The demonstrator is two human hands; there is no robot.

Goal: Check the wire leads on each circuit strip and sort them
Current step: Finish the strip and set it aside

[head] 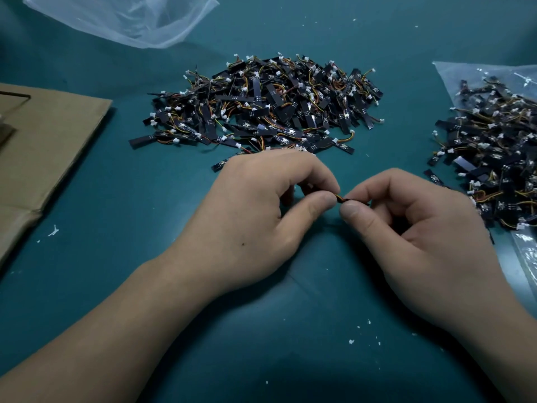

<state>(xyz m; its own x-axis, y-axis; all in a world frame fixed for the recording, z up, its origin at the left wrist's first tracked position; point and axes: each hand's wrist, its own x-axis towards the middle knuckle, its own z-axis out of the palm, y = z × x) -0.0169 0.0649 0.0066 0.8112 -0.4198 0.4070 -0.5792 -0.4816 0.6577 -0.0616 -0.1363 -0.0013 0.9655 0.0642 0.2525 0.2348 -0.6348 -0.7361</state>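
A small circuit strip with orange and dark wire leads (pixel 340 198) is held between both hands just above the teal table. My left hand (pixel 261 207) pinches one end between thumb and forefinger. My right hand (pixel 406 225) pinches the other end the same way; most of the strip is hidden by the fingers. A big pile of black circuit strips (pixel 261 106) with white connectors and coloured wires lies behind the hands. A second pile of strips (pixel 491 152) lies at the right on a clear plastic bag.
A flattened brown cardboard sheet (pixel 43 146) covers the left side of the teal table (pixel 145 228). A crumpled clear plastic bag (pixel 122 18) lies at the back left. Small white scraps (pixel 353 340) dot the mat near the front.
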